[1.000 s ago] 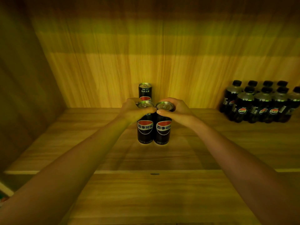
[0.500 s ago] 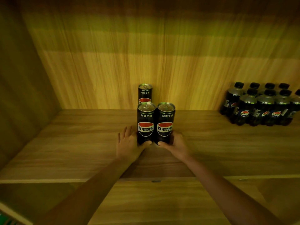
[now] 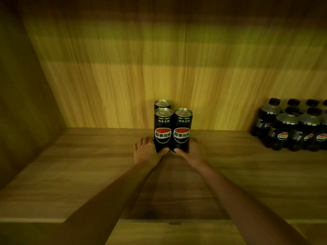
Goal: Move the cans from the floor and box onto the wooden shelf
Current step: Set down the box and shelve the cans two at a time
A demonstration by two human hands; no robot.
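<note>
Between two bare hands at the middle of the wooden shelf [image 3: 88, 167], a left front can [image 3: 163, 129] and a right front can [image 3: 182, 129] stand upright and touching, labels facing the camera. The left hand [image 3: 146, 152] lies low against the outer wall of its can, thumb across the foot of it and fingers fairly straight alongside. The right hand [image 3: 193, 151] mirrors it on the other can. Neither hand wraps its can, and the hold looks more like an open-palmed brace than a grasp.

Just beyond the left hand's can, away from the thumbs, a rear can [image 3: 162, 103] stands close to the back panel [image 3: 177, 76]; whether it touches the can in front cannot be told. The slot beyond the right hand's can appears vacant.

The step in hand seems to be squaring the pair into line. Done well, that means pressing low at the base, both thumbs moving evenly so the tall, narrow cans slide and do not tip, then lifting the hands straight off without brushing the walls.

Well out past the right hand, a shrink-wrapped pack of dark bottles [image 3: 292, 128] sits against the same panel.
</note>
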